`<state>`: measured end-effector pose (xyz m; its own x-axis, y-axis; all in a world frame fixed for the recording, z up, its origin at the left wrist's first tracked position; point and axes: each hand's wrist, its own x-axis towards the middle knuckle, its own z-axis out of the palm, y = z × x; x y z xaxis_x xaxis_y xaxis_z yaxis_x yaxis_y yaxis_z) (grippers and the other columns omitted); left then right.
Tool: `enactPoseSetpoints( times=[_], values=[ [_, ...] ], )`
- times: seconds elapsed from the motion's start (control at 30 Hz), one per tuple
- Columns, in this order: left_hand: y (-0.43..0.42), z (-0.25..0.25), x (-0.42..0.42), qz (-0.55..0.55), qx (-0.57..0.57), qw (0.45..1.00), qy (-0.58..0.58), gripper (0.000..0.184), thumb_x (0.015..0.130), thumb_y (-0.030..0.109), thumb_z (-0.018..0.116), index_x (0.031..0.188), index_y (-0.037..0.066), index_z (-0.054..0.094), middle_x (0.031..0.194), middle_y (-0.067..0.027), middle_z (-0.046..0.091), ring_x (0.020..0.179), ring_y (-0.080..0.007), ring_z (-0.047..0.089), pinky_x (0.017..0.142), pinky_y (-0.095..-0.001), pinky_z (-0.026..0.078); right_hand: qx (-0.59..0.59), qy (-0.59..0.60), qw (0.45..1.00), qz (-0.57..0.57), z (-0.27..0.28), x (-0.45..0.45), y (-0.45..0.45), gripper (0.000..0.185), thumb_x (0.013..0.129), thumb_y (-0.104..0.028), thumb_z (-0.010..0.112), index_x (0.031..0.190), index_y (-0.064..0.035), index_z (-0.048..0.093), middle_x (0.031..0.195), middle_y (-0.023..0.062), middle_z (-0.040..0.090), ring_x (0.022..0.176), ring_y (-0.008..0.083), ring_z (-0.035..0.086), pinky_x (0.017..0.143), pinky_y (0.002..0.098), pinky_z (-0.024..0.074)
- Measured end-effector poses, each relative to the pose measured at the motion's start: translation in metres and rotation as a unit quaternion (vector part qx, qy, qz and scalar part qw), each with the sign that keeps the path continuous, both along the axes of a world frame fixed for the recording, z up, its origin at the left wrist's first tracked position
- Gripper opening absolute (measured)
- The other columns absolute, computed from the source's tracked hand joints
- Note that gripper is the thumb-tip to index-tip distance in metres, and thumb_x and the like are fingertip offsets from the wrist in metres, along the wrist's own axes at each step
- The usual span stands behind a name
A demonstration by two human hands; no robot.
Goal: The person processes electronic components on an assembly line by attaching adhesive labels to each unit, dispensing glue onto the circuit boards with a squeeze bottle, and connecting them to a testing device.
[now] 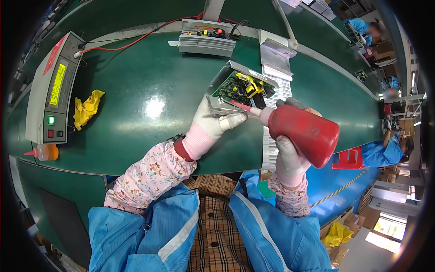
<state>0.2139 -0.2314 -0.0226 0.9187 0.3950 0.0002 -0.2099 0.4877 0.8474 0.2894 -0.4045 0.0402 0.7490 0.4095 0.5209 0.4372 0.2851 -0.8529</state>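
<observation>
My left hand (219, 120), in a white glove, holds a metal housing with a green circuit board (233, 88) inside, tilted above the green table. Yellow parts show on the board. In my gloved right hand (290, 152) is a red squeeze bottle (303, 131), its fingers wrapped round it. The bottle lies sideways, nozzle to the left. Its red tip (238, 105) is at the lower edge of the board; whether it touches cannot be told.
A tester (56, 88) with a lit display stands left, by a yellow cloth (88, 109) and an orange bottle (47, 152). Another metal housing (206, 43) is at the back. Printed sheets (271, 149) lie beneath my right hand. Co-workers (385, 152) sit at right.
</observation>
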Motion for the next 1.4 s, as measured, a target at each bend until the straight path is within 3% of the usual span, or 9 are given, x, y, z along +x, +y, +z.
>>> enactPoseSetpoints(
  times=[0.23, 0.4, 0.57, 0.67, 0.73, 0.93, 1.07, 1.27, 1.4],
  values=[
    [-0.004, 0.002, -0.001, -0.002, -0.012, 1.000, -0.006, 0.038, 0.085, -0.006, 0.073, 0.121, -0.001, 0.063, 0.109, -0.0126, 0.073, 0.096, -0.0182, 0.069, 0.089, -0.0287, 0.055, -0.009, -0.040, 0.996, -0.074, -0.006, 0.002, 0.000, 0.078, 0.068, -0.005, 0.090, 0.135, -0.0032, 0.050, 0.131, 0.0173, 0.059, 0.115, 0.0301, 0.064, 0.095, 0.0411, 0.0564],
    [-0.003, 0.003, 0.000, 0.012, -0.005, 1.000, -0.001, 0.040, 0.085, -0.005, 0.074, 0.122, -0.002, 0.061, 0.110, -0.0128, 0.073, 0.097, -0.0182, 0.069, 0.089, -0.0288, 0.055, 0.040, -0.016, 0.999, -0.007, -0.002, 0.001, 0.004, 0.070, 0.075, -0.005, 0.082, 0.136, -0.0040, 0.049, 0.131, 0.0203, 0.058, 0.117, 0.0421, 0.062, 0.101, 0.0543, 0.0512],
    [-0.002, -0.003, -0.002, -0.007, 0.030, 0.999, 0.010, 0.042, 0.086, -0.004, 0.073, 0.125, -0.002, 0.059, 0.111, -0.0123, 0.073, 0.098, -0.0182, 0.069, 0.089, -0.0276, 0.054, 0.023, 0.042, 0.997, -0.056, -0.008, -0.002, 0.004, 0.069, 0.078, -0.007, 0.081, 0.138, -0.0033, 0.047, 0.133, 0.0201, 0.057, 0.121, 0.0400, 0.060, 0.105, 0.0525, 0.0497],
    [0.000, 0.002, -0.002, 0.011, 0.036, 0.999, 0.004, 0.041, 0.087, -0.002, 0.071, 0.126, -0.003, 0.058, 0.112, -0.0130, 0.072, 0.099, -0.0197, 0.069, 0.090, -0.0288, 0.055, 0.188, 0.304, 0.932, 0.064, 0.023, -0.002, 0.000, 0.067, 0.083, -0.012, 0.078, 0.141, -0.0024, 0.045, 0.136, 0.0198, 0.055, 0.125, 0.0370, 0.058, 0.109, 0.0504, 0.0475],
    [0.002, 0.007, 0.000, 0.028, 0.040, 0.999, -0.005, 0.041, 0.089, 0.000, 0.070, 0.127, -0.003, 0.057, 0.114, -0.0137, 0.071, 0.100, -0.0211, 0.069, 0.091, -0.0301, 0.055, 0.478, 0.528, 0.668, 0.216, 0.034, 0.009, -0.019, 0.065, 0.088, -0.016, 0.074, 0.143, -0.0015, 0.042, 0.137, 0.0211, 0.055, 0.127, 0.0348, 0.057, 0.110, 0.0505, 0.0463],
    [0.002, 0.010, 0.005, -0.011, -0.137, 0.990, -0.011, 0.043, 0.089, 0.004, 0.073, 0.128, -0.002, 0.056, 0.111, -0.0121, 0.070, 0.092, -0.0169, 0.068, 0.084, -0.0272, 0.056, 0.332, 0.396, 0.855, 0.028, 0.003, -0.002, -0.056, 0.061, 0.090, -0.013, 0.072, 0.142, -0.0040, 0.043, 0.136, 0.0223, 0.056, 0.126, 0.0367, 0.058, 0.110, 0.0525, 0.0459],
    [-0.003, 0.019, 0.004, 0.017, -0.158, 0.987, 0.001, 0.035, 0.091, 0.006, 0.070, 0.123, -0.002, 0.061, 0.105, -0.0102, 0.071, 0.086, -0.0145, 0.067, 0.078, -0.0248, 0.054, 0.100, 0.156, 0.981, -0.060, -0.012, -0.007, -0.036, 0.061, 0.088, -0.007, 0.072, 0.141, -0.0072, 0.044, 0.136, 0.0229, 0.057, 0.126, 0.0398, 0.057, 0.109, 0.0541, 0.0461],
    [0.001, 0.009, 0.002, -0.008, -0.117, 0.993, 0.009, 0.037, 0.090, 0.005, 0.071, 0.125, -0.002, 0.061, 0.105, -0.0105, 0.072, 0.085, -0.0143, 0.067, 0.077, -0.0250, 0.054, 0.073, 0.123, 0.989, -0.031, -0.009, -0.007, -0.015, 0.064, 0.085, -0.003, 0.074, 0.141, -0.0096, 0.045, 0.136, 0.0233, 0.056, 0.126, 0.0426, 0.057, 0.108, 0.0551, 0.0459],
    [0.003, 0.008, 0.001, -0.028, -0.067, 0.997, 0.021, 0.044, 0.095, 0.006, 0.064, 0.136, -0.003, 0.051, 0.122, -0.0181, 0.066, 0.104, -0.0278, 0.069, 0.095, -0.0386, 0.058, 0.050, 0.113, 0.992, -0.034, -0.010, -0.006, -0.020, 0.065, 0.083, -0.003, 0.075, 0.141, -0.0097, 0.045, 0.137, 0.0247, 0.055, 0.126, 0.0438, 0.056, 0.109, 0.0555, 0.0453]
  ],
)
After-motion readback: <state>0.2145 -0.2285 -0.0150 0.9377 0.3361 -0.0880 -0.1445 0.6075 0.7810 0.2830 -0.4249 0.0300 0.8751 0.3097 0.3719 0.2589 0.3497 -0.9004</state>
